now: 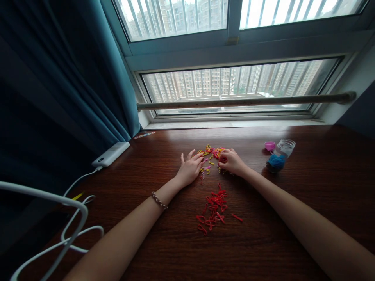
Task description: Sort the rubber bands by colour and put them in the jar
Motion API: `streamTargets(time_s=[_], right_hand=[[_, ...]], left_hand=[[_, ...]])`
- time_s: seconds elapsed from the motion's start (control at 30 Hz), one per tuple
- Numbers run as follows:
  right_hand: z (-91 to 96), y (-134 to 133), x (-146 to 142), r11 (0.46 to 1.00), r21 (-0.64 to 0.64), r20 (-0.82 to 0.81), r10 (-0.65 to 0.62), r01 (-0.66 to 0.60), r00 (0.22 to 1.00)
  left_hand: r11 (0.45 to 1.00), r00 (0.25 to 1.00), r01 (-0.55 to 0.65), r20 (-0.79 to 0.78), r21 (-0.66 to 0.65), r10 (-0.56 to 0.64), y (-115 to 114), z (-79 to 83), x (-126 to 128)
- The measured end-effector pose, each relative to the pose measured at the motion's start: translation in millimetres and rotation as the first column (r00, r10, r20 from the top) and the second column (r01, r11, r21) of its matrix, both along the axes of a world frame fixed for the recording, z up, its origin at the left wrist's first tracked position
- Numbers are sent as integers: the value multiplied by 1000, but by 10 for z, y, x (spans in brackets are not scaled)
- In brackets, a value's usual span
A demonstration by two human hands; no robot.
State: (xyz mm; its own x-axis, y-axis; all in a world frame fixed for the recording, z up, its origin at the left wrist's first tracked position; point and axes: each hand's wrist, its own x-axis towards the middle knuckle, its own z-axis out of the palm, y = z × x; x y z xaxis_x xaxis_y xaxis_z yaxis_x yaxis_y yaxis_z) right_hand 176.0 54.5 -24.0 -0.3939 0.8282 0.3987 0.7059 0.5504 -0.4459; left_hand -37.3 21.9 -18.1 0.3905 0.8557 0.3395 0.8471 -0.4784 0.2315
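Small elastic bands in yellow, pink and red form a loose mixed pile (211, 153) on the dark wooden table. At the pile's left edge my left hand (190, 168) lies palm down with its fingers spread, touching some bands. My right hand (231, 161) is at the right edge, thumb and fingertips pinched together low over the bands; whatever is between them is too small to make out. Nearer to me, between my forearms, is a separate heap of red bands (215, 208), with one red band (237, 217) lying apart on its right.
A clear jar (284, 148) holding blue bands leans at the right, beside a pink lid (270, 146). On the left are a white power strip (111, 154), looped white cables (83, 212) and a blue curtain (96, 70). A barred window with a rail (240, 103) stands behind the table.
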Motion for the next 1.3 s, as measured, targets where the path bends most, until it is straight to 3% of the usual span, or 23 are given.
streamTargets(time_s=[0.1,0.2,0.37,0.5,0.6,0.73,0.83,1.03,1.3], right_hand=[[16,-11,1,1000,-26,34,7,-6,999],[15,-16,-4,999,-42,70,5,-2,998],[-3,-37,-30,998,-39,15,-40,40,999],[60,-82,-44,984,35,-152,-168,176,974],[120,-90,-38,971,47,-259,-213,233,942],[125,-46,-25,999,-43,-432,-41,24,901],[98,-24,-35,984,-159,-539,-22,-76,842],[109,-51,-60,985,-152,-591,-28,-78,806],[163,-133,-69,998,-59,-517,-23,-9,856]], left_hand=[[1000,997,17,70,1,-17,9,29,-11],[999,968,47,245,13,-49,25,57,-51],[999,807,-21,588,-44,43,83,6,-156],[993,679,-36,726,-116,110,112,-34,-176],[993,623,-47,774,-110,115,109,-26,-161],[992,621,-60,774,-111,124,98,-17,-153],[992,622,-54,773,-112,122,88,-15,-152],[997,634,-40,770,-63,74,57,31,-133],[999,668,-37,742,-31,48,28,81,-112]])
